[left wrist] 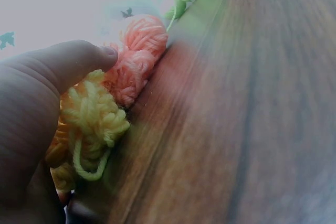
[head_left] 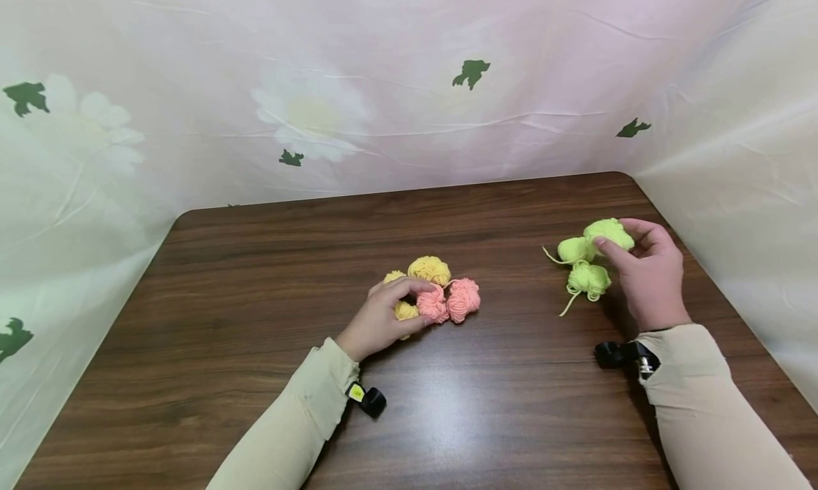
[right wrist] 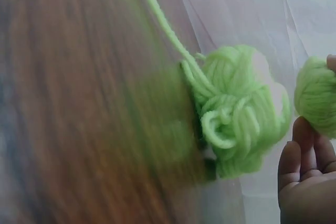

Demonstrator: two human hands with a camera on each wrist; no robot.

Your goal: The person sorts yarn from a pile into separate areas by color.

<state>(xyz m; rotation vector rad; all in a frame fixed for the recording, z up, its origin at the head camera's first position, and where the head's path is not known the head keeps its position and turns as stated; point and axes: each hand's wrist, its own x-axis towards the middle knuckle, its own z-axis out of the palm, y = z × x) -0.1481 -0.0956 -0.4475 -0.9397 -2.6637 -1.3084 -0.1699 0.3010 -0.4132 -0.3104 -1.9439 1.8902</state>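
Note:
In the head view my left hand (head_left: 386, 314) reaches over yellow yarn balls, its thumb and fingers gripping a pink yarn ball (head_left: 432, 304). A second pink yarn ball (head_left: 463, 300) lies just right of it. One yellow yarn ball (head_left: 429, 270) sits behind; a loose loop hangs from another yellow yarn ball (left wrist: 97, 116) below my thumb in the left wrist view. My right hand (head_left: 655, 273) pinches a light green yarn ball (head_left: 608, 233) between thumb and fingers. Beside it are a smaller green ball (head_left: 571, 250) and a nearer green ball (head_left: 589, 280) with a loose tail.
The dark wood table (head_left: 268, 277) has rounded back corners. A pale flowered cloth (head_left: 396, 85) hangs behind it and along both sides. Small black cameras (head_left: 373, 403) are strapped at the wrists.

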